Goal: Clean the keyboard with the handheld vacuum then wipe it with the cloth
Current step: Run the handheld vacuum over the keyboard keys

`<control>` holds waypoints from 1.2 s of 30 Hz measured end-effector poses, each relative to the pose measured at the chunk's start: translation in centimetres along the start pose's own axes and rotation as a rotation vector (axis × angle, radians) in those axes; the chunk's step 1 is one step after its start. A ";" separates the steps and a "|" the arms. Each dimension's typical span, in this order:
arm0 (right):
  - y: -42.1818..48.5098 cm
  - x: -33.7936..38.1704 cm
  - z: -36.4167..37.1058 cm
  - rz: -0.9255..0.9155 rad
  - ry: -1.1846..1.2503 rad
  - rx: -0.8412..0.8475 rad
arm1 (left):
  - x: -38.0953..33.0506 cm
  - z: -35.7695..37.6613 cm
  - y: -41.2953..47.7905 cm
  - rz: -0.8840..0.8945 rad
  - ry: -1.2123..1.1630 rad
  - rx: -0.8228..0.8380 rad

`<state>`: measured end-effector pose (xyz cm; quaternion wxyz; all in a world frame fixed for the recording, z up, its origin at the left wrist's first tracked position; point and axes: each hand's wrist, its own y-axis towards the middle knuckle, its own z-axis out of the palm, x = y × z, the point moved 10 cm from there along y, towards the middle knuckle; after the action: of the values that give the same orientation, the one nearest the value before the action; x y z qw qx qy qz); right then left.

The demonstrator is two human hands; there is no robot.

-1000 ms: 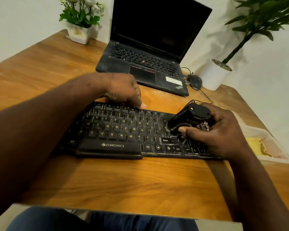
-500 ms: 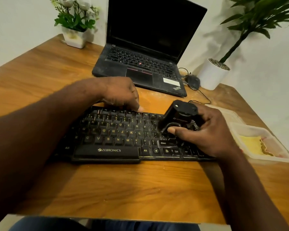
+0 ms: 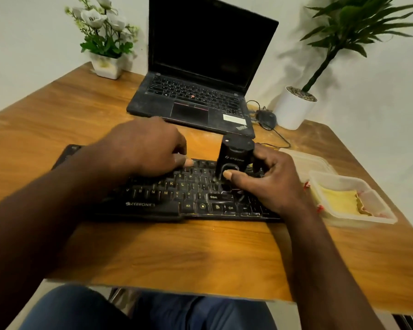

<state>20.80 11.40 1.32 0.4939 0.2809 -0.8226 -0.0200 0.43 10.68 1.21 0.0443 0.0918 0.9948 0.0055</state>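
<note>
- Wooden desk (image 3: 177, 258) before us bears the keyboard (image 3: 191, 186).
- Our right hand (image 3: 272, 184) grips the vacuum (image 3: 235, 153) upright on its right-side keys.
- Our left hand (image 3: 148, 146) clasps its far edge.
- Yellow cloth (image 3: 339, 201) lies in a tub (image 3: 355, 219) just beside.

Open laptop (image 3: 193, 98) at the bench's (image 3: 177, 253) back, flowerpot (image 3: 106, 65) left, potted plant (image 3: 293, 110) right, mouse (image 3: 266, 117) between.

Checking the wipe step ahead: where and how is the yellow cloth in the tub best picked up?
Pinch the cloth at its wavy right edge, coming straight down from above: it lies flat in the open tub, whose walls block any sideways approach.
</note>
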 end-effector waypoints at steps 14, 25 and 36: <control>0.2 0.7 0.8 -0.036 -0.116 -0.001 | -3.6 2.4 -11.2 -0.011 0.045 -0.389; 0.5 1.1 0.0 -0.052 -0.150 -0.093 | -3.5 2.1 -11.5 -0.019 0.006 -0.455; 0.7 0.5 0.0 -0.028 -0.117 -0.059 | -3.5 2.2 -11.5 -0.027 -0.006 -0.452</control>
<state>20.29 11.72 1.92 0.4528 0.2758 -0.8452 -0.0675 1.93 -1.30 -0.87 0.0667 0.0663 0.9693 0.2274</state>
